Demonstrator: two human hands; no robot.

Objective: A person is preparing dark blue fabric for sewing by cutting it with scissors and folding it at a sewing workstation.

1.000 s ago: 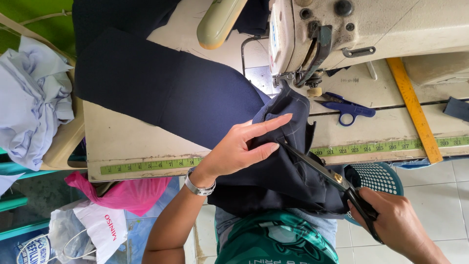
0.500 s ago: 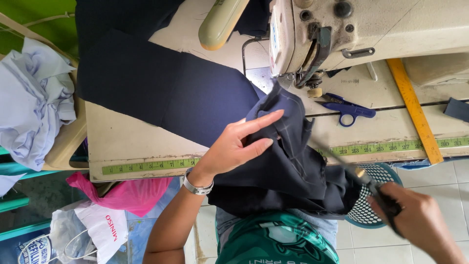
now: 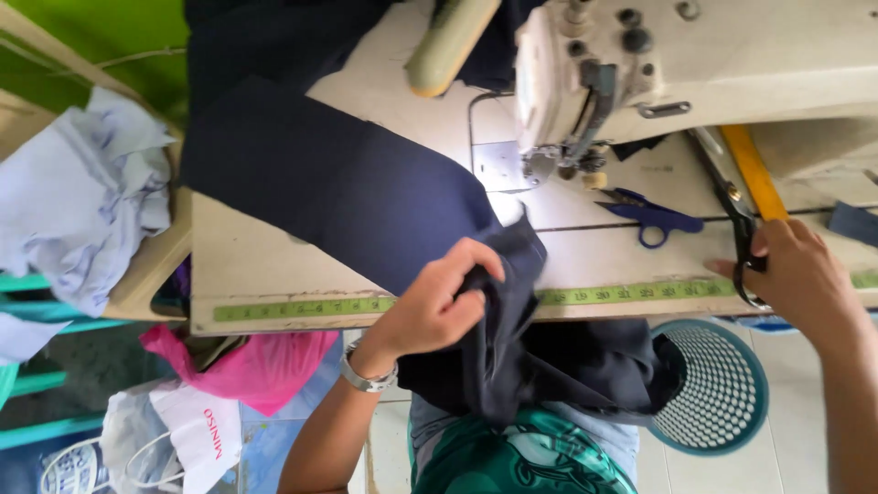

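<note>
Bystanders around the sewing table

Blue snips [image 3: 651, 218] near the table's [image 3: 265, 274] front edge; teal basket [image 3: 718, 389], pink bag [image 3: 251, 366] below it.

The dark navy matt woven cloth [image 3: 366, 197] is lying smooth on the pale, worn, scuffed bench [image 3: 247, 265]. The cream sewing machine body [image 3: 732, 64] is showing a painted semi-gloss finish; its needle plate [image 3: 498, 166] is gleaming as bare metal. The small blue snips [image 3: 654, 218] are showing glossy plastic handles. The teal perforated basket [image 3: 718, 389] is looking like moulded plastic.
</note>
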